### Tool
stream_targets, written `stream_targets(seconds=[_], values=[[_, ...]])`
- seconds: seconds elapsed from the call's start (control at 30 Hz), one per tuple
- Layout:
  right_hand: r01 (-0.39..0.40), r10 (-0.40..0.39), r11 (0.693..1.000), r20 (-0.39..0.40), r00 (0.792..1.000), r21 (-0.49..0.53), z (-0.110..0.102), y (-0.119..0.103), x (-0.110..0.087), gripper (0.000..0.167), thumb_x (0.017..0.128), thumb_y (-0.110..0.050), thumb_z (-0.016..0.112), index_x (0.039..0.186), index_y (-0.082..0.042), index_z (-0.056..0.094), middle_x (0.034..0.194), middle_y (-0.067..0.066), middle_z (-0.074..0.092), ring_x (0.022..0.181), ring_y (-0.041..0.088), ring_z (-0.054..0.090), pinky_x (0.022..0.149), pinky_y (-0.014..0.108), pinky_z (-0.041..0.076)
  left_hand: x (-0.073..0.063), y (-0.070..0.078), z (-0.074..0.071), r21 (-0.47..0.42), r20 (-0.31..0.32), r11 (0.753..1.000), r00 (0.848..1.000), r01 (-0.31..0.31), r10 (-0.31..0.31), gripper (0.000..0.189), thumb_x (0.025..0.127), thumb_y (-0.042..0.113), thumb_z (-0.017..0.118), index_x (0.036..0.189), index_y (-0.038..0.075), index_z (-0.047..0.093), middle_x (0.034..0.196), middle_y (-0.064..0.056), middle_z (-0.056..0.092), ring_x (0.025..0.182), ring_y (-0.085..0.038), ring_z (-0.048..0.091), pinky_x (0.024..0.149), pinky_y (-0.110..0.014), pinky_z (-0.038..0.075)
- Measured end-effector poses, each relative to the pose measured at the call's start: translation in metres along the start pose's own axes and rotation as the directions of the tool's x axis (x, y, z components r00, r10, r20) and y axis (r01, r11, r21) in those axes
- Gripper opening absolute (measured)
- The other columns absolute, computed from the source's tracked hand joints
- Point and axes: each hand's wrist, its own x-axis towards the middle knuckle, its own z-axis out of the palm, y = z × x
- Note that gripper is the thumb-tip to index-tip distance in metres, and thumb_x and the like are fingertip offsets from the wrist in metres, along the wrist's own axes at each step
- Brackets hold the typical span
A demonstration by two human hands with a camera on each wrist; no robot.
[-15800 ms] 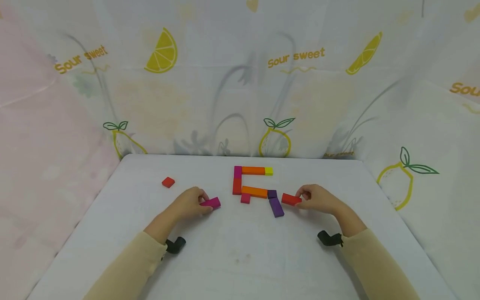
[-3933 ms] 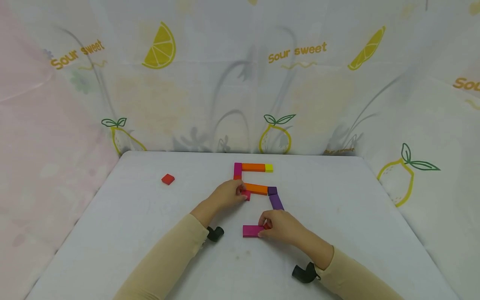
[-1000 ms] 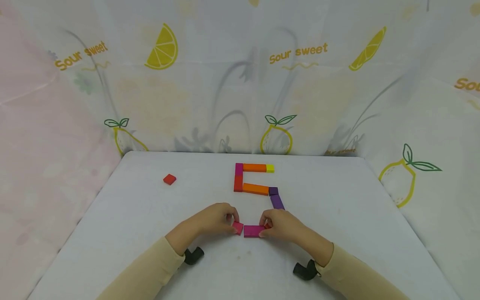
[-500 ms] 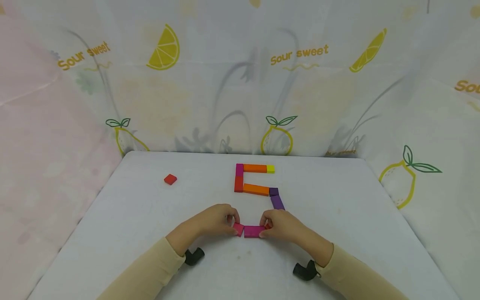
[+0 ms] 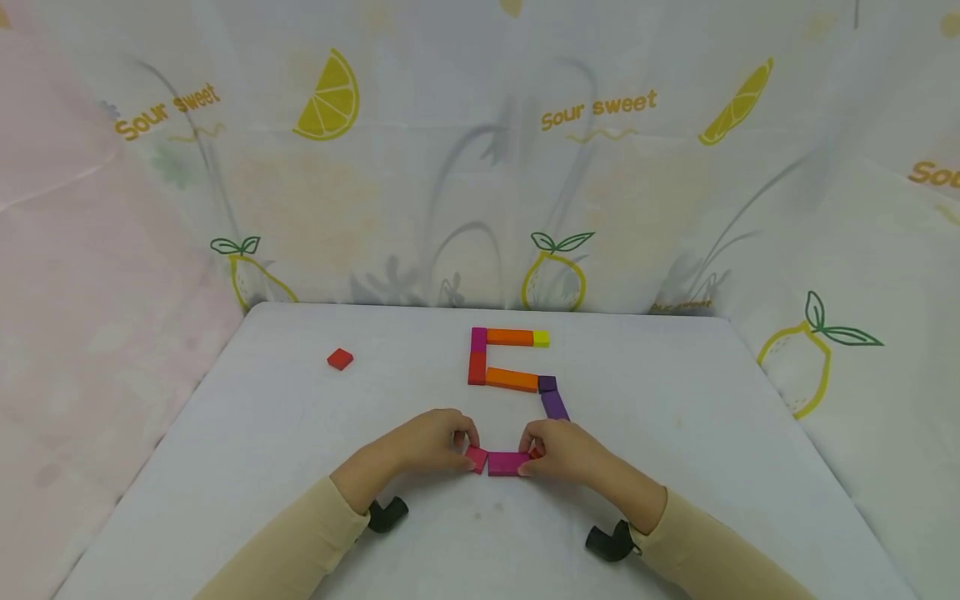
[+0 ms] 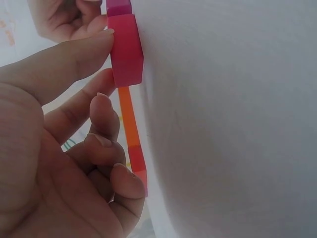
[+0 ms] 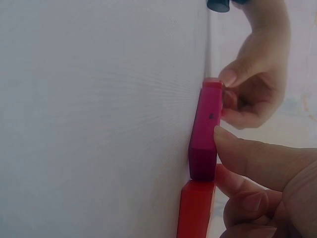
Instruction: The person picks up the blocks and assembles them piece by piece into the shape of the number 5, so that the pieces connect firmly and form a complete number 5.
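My left hand (image 5: 431, 442) pinches a small pinkish-red block (image 5: 476, 458) between thumb and finger at the table's middle. Right beside it lies a longer magenta block (image 5: 507, 464), whose right part my right hand (image 5: 566, 454) pinches. A red block (image 7: 194, 208) adjoins the magenta one's other end in the right wrist view; from the head it is mostly hidden by the right fingers. The pinkish-red block is slightly turned against the magenta one. Farther back, a purple block (image 5: 555, 405) slants down from a small dark purple block (image 5: 547, 383) towards the right hand.
Behind the hands, an orange block (image 5: 512, 380) runs from a red block (image 5: 477, 368) to the dark purple one. Above are a magenta block (image 5: 478, 339), another orange block (image 5: 510, 337) and a yellow block (image 5: 541, 338). A lone red block (image 5: 340, 359) lies left on the white table (image 5: 247, 433).
The left hand took the pinkish-red block from below the orange block and brought it forward to the magenta block's left end. The magenta and red blocks were earlier apart, one in each hand.
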Motion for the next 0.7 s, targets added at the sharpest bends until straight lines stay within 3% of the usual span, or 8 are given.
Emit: stream_targets(seconds=[0.33, 0.7], values=[[-0.005, 0.005, 1.0, 0.007, 1.0, -0.001, -0.001, -0.001, 0.0, 0.021, 0.08, -0.021, 0.085, 0.089, -0.016, 0.067, 0.069, -0.003, 0.054, 0.068, 0.014, 0.05, 0.06, 0.028, 0.042, -0.002, -0.003, -0.005, -0.02, -0.04, 0.999, 0.999, 0.03, -0.03, 0.02, 0.087, 0.029, 0.078, 0.104, 0.023, 0.07, 0.084, 0.005, 0.056, 0.081, -0.014, 0.055, 0.067, -0.031, 0.049], [0.0, 0.0, 1.0, 0.011, 1.0, -0.001, -0.001, 0.002, 0.001, 0.021, 0.081, -0.023, 0.085, 0.09, -0.017, 0.067, 0.069, -0.004, 0.054, 0.068, 0.014, 0.051, 0.06, 0.028, 0.042, -0.007, -0.016, -0.022, 0.01, -0.174, 0.998, 0.983, 0.055, -0.052, 0.014, 0.092, 0.024, 0.074, 0.104, 0.019, 0.071, 0.084, 0.004, 0.053, 0.077, -0.013, 0.052, 0.066, -0.03, 0.047]])
